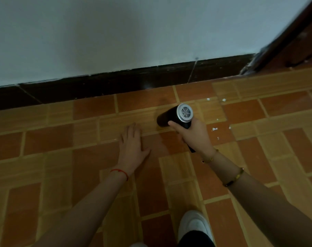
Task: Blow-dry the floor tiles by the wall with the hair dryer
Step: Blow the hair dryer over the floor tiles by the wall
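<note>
Right hand point(194, 136) clamps dryer point(174, 115); barrel axis points left toward skirting point(105, 86); left hand point(132, 147) flat on tiles point(91, 107), nearer.

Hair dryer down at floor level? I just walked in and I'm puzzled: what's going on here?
A person's right hand holds a black hair dryer by its handle, low over the floor tiles, nozzle aimed toward the tiles near the dark skirting. The left hand rests flat on the tiles just beside it, fingers straight. A white shoe shows below.
</note>
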Action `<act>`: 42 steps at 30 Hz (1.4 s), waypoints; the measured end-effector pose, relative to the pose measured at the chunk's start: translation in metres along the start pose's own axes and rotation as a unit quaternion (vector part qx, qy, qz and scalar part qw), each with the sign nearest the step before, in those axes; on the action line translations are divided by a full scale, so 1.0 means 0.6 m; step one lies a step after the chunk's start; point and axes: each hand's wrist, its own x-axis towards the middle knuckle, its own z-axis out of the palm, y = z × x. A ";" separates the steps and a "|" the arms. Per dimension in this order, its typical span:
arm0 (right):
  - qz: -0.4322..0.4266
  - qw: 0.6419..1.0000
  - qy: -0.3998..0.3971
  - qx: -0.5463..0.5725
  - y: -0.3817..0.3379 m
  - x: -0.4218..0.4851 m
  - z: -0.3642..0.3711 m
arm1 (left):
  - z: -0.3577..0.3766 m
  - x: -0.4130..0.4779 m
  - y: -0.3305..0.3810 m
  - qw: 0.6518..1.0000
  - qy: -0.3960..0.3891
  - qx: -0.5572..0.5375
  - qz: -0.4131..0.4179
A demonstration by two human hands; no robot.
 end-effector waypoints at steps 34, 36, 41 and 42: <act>0.121 0.985 0.109 -0.062 0.151 -0.046 -0.220 | 0.108 0.084 0.225 0.972 -0.132 0.086 0.176; 0.119 0.984 0.110 -0.069 0.150 -0.048 -0.215 | 0.108 0.084 0.224 0.970 -0.131 0.096 0.179; 0.131 0.980 0.105 -0.103 0.153 -0.070 -0.218 | 0.107 0.082 0.222 0.970 -0.132 0.101 0.176; 0.130 0.981 0.093 -0.109 0.152 -0.077 -0.218 | 0.106 0.081 0.222 0.970 -0.133 0.100 0.176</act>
